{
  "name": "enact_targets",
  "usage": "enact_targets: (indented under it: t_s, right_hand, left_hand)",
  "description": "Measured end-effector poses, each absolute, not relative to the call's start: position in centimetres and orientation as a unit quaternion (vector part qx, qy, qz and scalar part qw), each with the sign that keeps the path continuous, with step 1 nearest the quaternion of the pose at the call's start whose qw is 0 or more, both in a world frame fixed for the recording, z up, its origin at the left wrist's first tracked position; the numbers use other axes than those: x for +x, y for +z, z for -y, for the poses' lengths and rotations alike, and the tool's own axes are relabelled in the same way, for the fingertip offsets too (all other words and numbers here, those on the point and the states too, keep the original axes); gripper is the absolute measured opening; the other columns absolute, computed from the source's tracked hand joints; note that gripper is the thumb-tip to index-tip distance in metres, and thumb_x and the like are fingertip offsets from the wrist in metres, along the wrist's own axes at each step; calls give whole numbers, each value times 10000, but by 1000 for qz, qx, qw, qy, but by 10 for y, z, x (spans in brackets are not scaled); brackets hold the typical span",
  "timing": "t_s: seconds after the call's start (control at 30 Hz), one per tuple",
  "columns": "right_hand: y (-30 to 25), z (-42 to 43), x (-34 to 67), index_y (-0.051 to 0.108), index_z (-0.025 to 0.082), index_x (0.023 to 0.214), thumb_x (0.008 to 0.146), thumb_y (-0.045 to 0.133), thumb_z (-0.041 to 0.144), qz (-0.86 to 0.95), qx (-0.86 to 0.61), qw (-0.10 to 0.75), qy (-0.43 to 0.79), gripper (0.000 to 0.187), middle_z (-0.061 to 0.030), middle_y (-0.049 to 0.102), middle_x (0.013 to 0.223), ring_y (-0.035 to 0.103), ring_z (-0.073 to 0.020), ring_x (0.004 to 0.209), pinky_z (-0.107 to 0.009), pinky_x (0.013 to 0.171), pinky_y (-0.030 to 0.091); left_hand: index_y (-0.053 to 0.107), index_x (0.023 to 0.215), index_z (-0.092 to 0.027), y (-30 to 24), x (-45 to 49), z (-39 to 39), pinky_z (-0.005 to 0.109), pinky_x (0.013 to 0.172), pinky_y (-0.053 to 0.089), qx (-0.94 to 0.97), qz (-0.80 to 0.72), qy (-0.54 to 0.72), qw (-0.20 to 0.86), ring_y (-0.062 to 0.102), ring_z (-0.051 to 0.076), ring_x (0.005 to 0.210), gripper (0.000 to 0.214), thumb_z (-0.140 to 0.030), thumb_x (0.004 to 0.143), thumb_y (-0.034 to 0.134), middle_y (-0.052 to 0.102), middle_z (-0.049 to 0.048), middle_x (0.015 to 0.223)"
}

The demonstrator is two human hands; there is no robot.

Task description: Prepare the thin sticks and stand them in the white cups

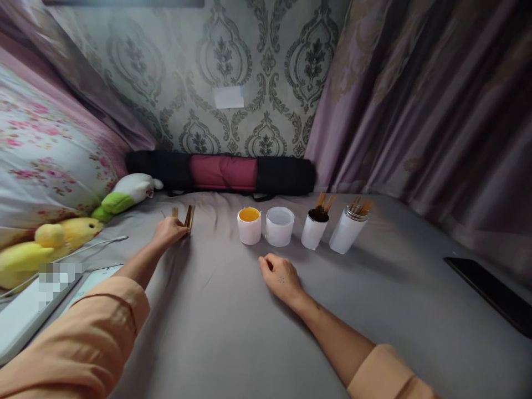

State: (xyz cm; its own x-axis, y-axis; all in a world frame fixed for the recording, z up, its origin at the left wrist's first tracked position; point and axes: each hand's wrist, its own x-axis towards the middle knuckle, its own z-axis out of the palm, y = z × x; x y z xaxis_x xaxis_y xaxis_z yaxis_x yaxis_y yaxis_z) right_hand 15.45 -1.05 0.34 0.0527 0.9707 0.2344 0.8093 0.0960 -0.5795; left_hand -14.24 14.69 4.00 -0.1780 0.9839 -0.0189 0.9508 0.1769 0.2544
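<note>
Grey sheet: broad, lightly creased; bears every item below. Worth pulling flat around the sticks, since folds could turn thin pieces askew.

Black and maroon roll: lies along the wall side, behind the containers and well apart from both hands.

Left hand: arm extended, at the sticks. Fingers narrow, tips at the near part of the dark bunch; whether they pinch it firmly or only touch it, cannot tell. A light, even pinch across the whole bunch would suit best, so that none splays.

Right hand: rests on the sheet, in front of the containers and apart from them. Fingers loosely curled, nothing seen in them; the palm side is hidden. Well placed, in judgement, to steady a container if one is nudged.

Containers, four, in a row, left to right: yellow-lined cup; pale cup, just beside it; dark-lined cup, thin sticks rising from it; ribbed-necked jar, likewise filled with thin sticks. Low clearance over the rims would risk knocking them.

Dark sticks: small bunch, just right of the left fingertips, left of the row.

Lighter sticks: smaller showing, partly hidden behind the left hand; best kept separate from the dark bunch.
</note>
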Motion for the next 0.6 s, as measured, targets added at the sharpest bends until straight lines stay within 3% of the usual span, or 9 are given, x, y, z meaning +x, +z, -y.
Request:
enact_targets:
  t_s: [0.37, 0.6]
  right_hand:
    - [5, 10, 154, 560, 193, 616, 860, 365, 361, 683, -658, 291, 129, 354, 8, 545, 541, 398, -95, 491, -240, 498, 197]
    - [5, 8, 154, 527, 191, 597, 854, 353, 387, 687, -652, 290, 138, 367, 8, 536, 530, 423, -98, 499, -240, 493, 195]
  left_hand:
    - [684, 804, -118, 44, -142, -142, 235, 633, 434, 627, -760, 122, 119, 598, 211, 772, 250, -240, 610, 585, 653, 103, 757]
    - [694, 800, -121, 49, -143, -140, 216, 588, 426, 616, -761, 134, 155, 594, 176, 701, 254, -170, 567, 606, 646, 79, 700]
